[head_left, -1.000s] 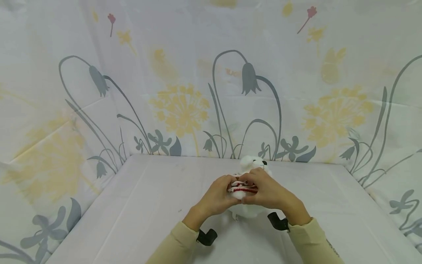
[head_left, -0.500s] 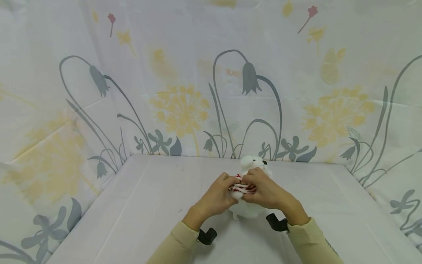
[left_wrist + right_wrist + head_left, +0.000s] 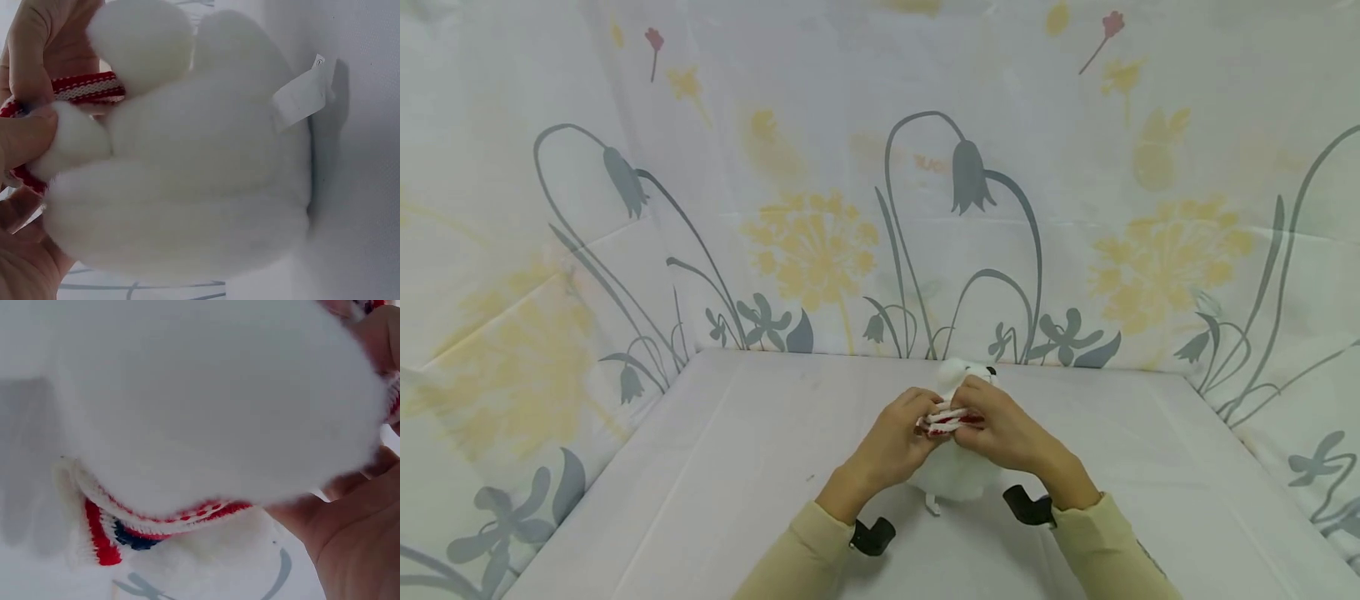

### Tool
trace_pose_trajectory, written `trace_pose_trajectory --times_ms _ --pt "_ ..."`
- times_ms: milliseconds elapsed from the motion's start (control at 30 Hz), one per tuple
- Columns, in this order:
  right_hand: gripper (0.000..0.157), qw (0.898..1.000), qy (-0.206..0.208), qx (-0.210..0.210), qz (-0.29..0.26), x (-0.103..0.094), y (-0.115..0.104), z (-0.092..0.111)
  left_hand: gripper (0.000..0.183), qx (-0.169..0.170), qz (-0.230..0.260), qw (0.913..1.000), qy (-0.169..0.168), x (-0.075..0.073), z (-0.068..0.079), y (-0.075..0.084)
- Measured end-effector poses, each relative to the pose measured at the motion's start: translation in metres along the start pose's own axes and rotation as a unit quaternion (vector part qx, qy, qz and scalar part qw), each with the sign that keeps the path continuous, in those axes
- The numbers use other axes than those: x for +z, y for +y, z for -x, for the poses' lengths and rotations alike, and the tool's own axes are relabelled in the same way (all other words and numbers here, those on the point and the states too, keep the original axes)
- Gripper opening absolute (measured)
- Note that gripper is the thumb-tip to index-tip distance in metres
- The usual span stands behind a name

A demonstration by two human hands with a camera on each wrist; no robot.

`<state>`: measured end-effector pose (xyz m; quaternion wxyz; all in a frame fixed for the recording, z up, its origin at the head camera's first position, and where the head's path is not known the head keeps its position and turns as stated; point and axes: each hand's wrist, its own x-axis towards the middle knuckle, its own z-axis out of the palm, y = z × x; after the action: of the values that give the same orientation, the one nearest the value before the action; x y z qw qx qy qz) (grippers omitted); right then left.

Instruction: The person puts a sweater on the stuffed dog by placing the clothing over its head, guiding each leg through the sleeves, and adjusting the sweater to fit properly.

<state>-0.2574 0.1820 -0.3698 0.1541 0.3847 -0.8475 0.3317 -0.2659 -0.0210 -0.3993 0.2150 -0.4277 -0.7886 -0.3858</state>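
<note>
A white plush toy (image 3: 958, 475) with a dark nose sits on the table, its back toward me. A red and white knitted scarf (image 3: 943, 423) is bunched behind its neck. My left hand (image 3: 891, 440) pinches the scarf from the left. From the right, my right hand (image 3: 1011, 423) grips the other side with curled fingers. In the left wrist view the knit band (image 3: 94, 87) runs by the plush's rounded limbs, and a white tag (image 3: 303, 100) sticks out of its body. The right wrist view shows a striped scarf end (image 3: 103, 537) with navy hanging at its front.
The white tabletop (image 3: 737, 467) spreads around the plush. A flower-printed curtain (image 3: 820, 167) stands behind it and along both sides. Black curved pieces (image 3: 874, 537) show by both wrists, near the beige sleeves (image 3: 805, 546).
The plush's head has shifted slightly left and down, and its body has turned a little. Its tag shows more at the bottom. Both hands keep hold of the scarf, its folds bunched differently.
</note>
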Motion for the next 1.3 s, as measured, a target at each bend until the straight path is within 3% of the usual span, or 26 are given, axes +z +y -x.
trace_pose_trajectory --times_ms 167,400,600,733,933,1100,1300 --pt "0.024 1.000 0.017 0.004 -0.021 -0.001 0.003 0.002 0.027 0.012 0.007 0.9997 0.021 -0.001 -0.001 0.002" --pt "0.020 0.999 0.020 0.002 -0.026 -0.002 0.004 0.004 0.038 0.003 -0.014 0.9999 0.004 0.000 0.000 -0.001" --pt "0.024 0.999 0.039 -0.025 -0.002 -0.001 0.003 0.001 0.027 -0.001 -0.030 0.9983 0.051 0.002 0.001 -0.003" --pt "0.021 0.999 0.029 -0.027 -0.001 -0.002 0.000 0.001 0.026 -0.005 -0.038 0.9961 0.080 0.003 0.001 -0.004" --pt "0.004 1.000 0.012 -0.012 -0.017 -0.009 -0.002 0.003 0.028 -0.003 -0.040 0.9949 0.092 0.006 0.003 -0.005" --pt "0.019 0.999 0.027 0.025 0.006 -0.010 -0.004 0.001 0.028 0.012 -0.045 0.9964 0.071 0.009 0.004 -0.005" --pt "0.014 0.994 0.007 0.091 0.067 -0.009 -0.011 0.000 0.027 0.019 -0.060 0.9968 0.050 0.009 0.005 -0.004"
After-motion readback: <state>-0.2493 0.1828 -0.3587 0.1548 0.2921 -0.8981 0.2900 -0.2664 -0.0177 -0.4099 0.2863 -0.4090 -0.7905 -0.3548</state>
